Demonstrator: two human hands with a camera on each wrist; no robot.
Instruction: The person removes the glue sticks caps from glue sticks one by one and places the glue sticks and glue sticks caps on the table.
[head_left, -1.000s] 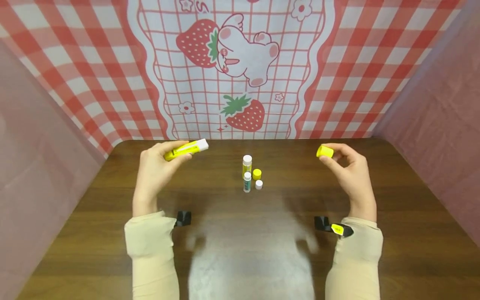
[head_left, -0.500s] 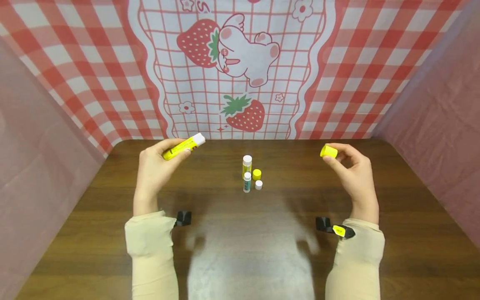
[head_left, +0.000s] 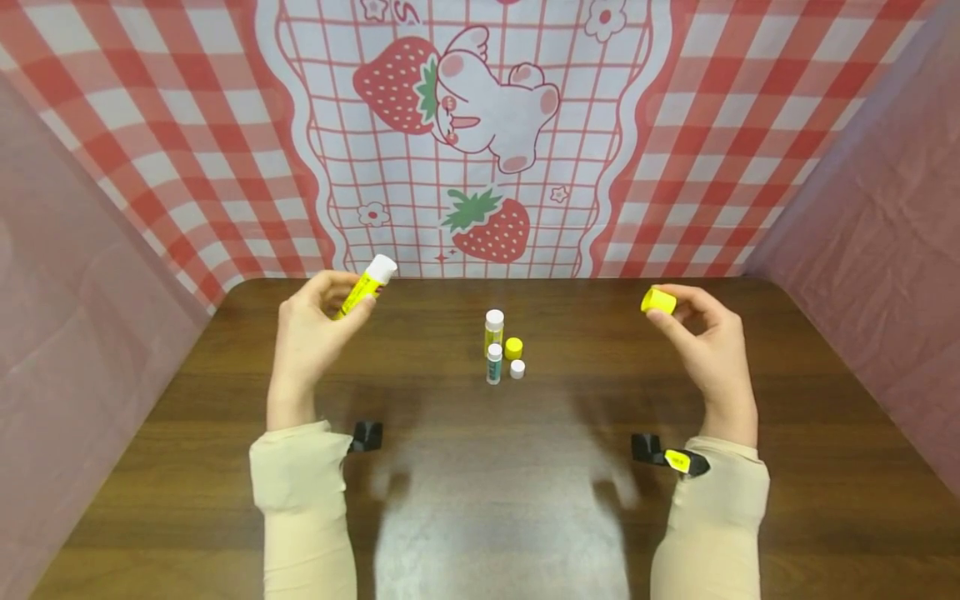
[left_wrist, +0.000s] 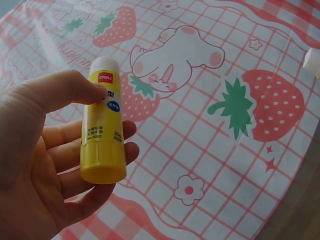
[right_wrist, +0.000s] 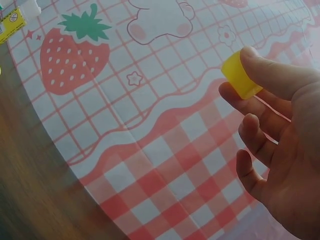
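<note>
My left hand [head_left: 311, 329] grips a yellow glue stick [left_wrist: 104, 122] with a white top end, thumb on its label and fingers behind it. In the head view the glue stick is tilted, white end up and to the right. Across the table, my right hand [head_left: 701, 342] pinches a yellow cap [head_left: 658, 301] between thumb and forefinger. The right wrist view shows the same cap [right_wrist: 241, 76], with the other fingers loosely curled below it. Both hands are raised over the far part of the table, well apart.
Between the hands stand a yellow glue stick [head_left: 493, 332] and a smaller green-labelled one [head_left: 494, 365] on the brown table [head_left: 495, 467]. Beside them are a yellow cap [head_left: 513, 348] and a white cap [head_left: 517, 369]. A strawberry-print cloth [head_left: 585, 225] hangs behind.
My left hand has tilted the glue stick more upright, its white end rising and shifting left. My right hand, still pinching the cap, has moved slightly to the right.
</note>
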